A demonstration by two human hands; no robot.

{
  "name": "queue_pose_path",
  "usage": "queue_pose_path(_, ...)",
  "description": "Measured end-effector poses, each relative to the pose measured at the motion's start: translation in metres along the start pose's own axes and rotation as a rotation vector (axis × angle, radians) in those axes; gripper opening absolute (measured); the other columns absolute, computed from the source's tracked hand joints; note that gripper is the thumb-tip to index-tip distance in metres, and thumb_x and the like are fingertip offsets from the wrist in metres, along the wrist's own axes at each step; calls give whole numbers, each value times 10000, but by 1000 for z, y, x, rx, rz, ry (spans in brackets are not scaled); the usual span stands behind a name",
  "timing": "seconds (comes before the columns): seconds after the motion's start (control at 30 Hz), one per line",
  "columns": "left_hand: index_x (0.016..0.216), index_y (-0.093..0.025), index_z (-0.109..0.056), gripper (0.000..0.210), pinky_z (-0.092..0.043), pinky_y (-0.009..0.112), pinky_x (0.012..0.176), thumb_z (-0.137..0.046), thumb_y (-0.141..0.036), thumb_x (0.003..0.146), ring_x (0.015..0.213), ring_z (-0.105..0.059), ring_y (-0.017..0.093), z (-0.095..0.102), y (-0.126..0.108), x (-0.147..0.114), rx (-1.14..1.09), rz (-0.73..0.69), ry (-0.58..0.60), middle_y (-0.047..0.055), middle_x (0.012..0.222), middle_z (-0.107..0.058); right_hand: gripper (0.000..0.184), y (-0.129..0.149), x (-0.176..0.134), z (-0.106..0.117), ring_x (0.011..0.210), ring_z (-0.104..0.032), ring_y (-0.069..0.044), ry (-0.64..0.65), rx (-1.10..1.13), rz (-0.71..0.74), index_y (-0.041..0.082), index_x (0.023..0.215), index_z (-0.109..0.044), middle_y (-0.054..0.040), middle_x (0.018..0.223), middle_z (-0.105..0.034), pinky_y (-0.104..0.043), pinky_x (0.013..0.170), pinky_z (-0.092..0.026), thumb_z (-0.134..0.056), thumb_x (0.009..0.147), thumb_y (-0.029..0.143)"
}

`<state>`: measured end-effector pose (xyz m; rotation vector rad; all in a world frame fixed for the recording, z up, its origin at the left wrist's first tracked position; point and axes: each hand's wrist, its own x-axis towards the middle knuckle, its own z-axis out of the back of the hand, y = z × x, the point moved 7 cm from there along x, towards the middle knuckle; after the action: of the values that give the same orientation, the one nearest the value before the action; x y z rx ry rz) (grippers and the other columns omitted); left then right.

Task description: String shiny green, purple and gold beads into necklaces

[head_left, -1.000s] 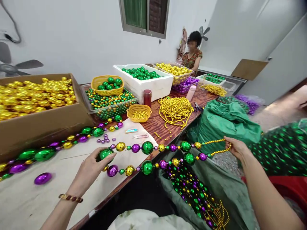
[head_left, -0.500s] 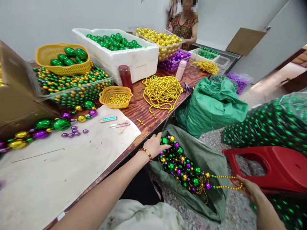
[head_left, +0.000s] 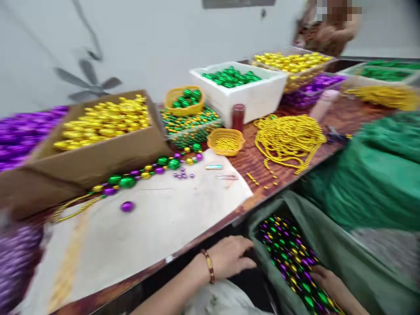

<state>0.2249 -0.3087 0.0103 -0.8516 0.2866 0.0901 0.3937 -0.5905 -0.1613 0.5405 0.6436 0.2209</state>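
My left hand, with a beaded bracelet at the wrist, hovers beside the rim of a dark green sack. Its thumb and fingers are apart and hold nothing. Bead necklaces in green, purple and gold lie inside the sack. Resting on their right side is my right hand; its fingertips are blurred and partly hidden, so I cannot tell its grip. Along the white cloth on the table runs a strand of large mixed beads, with a loose purple bead near it.
Gold bead strands heap on the table beside a small yellow basket. Behind stand a white foam box of green beads and a cardboard box of gold ones. A bright green sack bulges at right. Another person stands behind.
My view has swung left. My left hand has drawn back from the beads in the sack. My right hand has moved from the outstretched gold strands onto the bead pile.
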Motion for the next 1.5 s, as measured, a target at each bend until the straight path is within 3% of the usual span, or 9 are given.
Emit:
queue_pose_path(0.13,1142,-256,-655,319,-494,278,788,-578,-390,862,845,-660,186,57,22,-69,-204,69,-354,46,997,-709,350,131,16,-41,803,-702,-339,333,158,201,307,742,-709,-51,770,-729,-385,685,-583,-605,572,595)
queue_pose_path(0.27,997,-218,-653,254,-496,336,728,-458,-354,907,733,-636,207,138,111,-179,-226,421,-1032,43,784,-675,373,266,-30,-68,693,-662,-219,691,118,437,225,792,-654,-38,699,-658,-261,576,-508,-524,803,575)
queue_pose_path(0.33,1101,-209,-608,292,-493,379,780,-478,-359,887,850,-629,245,167,152,-229,-70,566,-1256,80,964,-659,357,321,-59,-82,656,-644,-170,827,106,544,206,808,-632,-29,756,-657,-219,530,-454,-469,886,514)
queue_pose_path(0.53,1302,-184,-478,555,-461,489,908,-552,-444,817,1033,-561,322,193,230,-269,-37,662,-1343,148,1227,-462,227,436,-92,-129,651,-629,-149,697,-96,972,210,796,-648,13,678,-641,-230,627,-419,-478,920,296)
queue_pose_path(0.77,1367,-165,-412,589,-418,518,969,-484,-463,865,1119,-496,334,202,245,-259,276,753,-1289,149,1205,-446,139,535,-47,-178,751,-635,-172,374,-137,1081,198,866,-616,-23,871,-665,-260,685,-396,-479,890,205)
queue_pose_path(0.87,1271,-172,-503,420,-389,483,977,-455,-370,904,1127,-463,328,211,233,-230,492,608,-1213,151,1199,-501,134,547,-35,-191,882,-619,-227,315,-183,1068,194,883,-623,-60,913,-668,-295,735,-393,-490,874,185)
queue_pose_path(1.07,1025,-228,-610,219,-378,437,805,-450,-208,877,1020,-461,323,228,226,-134,625,367,-751,108,1054,-611,94,509,-46,-173,895,-636,-193,324,-239,1088,245,910,-627,-4,938,-684,-269,769,-427,-533,899,245)
queue_pose_path(1.23,885,-256,-614,181,-348,390,737,-435,-241,856,901,-468,283,241,252,-107,549,287,-540,77,921,-601,119,459,-20,-117,871,-638,-159,194,-241,977,243,917,-623,12,932,-679,-232,747,-443,-506,923,221)
queue_pose_path(1.5,865,-248,-621,219,-374,360,749,-443,-373,889,887,-510,256,245,273,-103,484,261,-481,61,921,-614,200,386,69,3,884,-596,-198,-219,-321,665,210,947,-590,-45,966,-636,-281,731,-396,-394,946,248)
